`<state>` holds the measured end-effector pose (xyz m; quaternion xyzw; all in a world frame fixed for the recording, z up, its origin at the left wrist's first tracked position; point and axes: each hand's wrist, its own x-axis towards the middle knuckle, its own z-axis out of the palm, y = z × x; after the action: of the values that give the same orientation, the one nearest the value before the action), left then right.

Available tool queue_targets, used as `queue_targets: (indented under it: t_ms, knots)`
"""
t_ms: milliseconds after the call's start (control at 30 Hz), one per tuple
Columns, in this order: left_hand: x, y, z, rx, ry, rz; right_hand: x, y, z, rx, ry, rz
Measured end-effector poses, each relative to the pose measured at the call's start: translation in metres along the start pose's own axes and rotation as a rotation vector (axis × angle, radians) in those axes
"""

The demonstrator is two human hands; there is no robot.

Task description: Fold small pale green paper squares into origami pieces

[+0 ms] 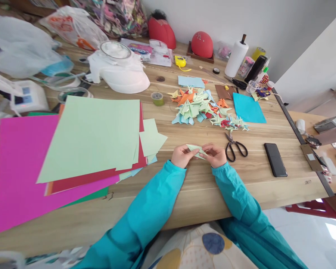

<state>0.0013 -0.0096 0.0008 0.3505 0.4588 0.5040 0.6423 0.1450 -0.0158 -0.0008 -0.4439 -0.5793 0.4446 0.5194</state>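
Between my two hands is a small folded piece of pale green paper [195, 150], held just above the wooden table. My left hand [182, 155] pinches its left side, with the thumb on top. The right side is gripped by my right hand [216, 154], its fingers closed on the edge. Black-handled scissors [233, 146] lie right beside my right hand. Beyond the hands sits a pile of folded paper cranes [193, 106] in green, orange, blue and red. Small pale green paper sheets [151, 138] lie to the left of my left hand.
Large coloured sheets [95, 134] are stacked at the left. A phone [275, 160] lies at the right, and a blue paper square [249, 107] behind it. A tape roll [157, 98], a yellow tape measure [180, 61] and a white bottle-shaped roll [236, 58] stand farther back.
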Motion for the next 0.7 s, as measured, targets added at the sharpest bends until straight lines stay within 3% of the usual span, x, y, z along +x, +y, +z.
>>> queue_targets:
  t_ms: [400, 567, 700]
  knots:
    - [-0.003, 0.008, 0.001, 0.048, -0.043, -0.010, 0.001, -0.007, -0.002, -0.134, -0.039, -0.125]
    - [-0.002, 0.007, -0.001, 0.008, 0.030, -0.025, 0.000, -0.010, -0.003, -0.156, -0.073, -0.209]
    - [0.002, 0.003, -0.007, -0.034, 0.102, -0.052, -0.001, -0.014, -0.004, -0.211, -0.051, -0.177]
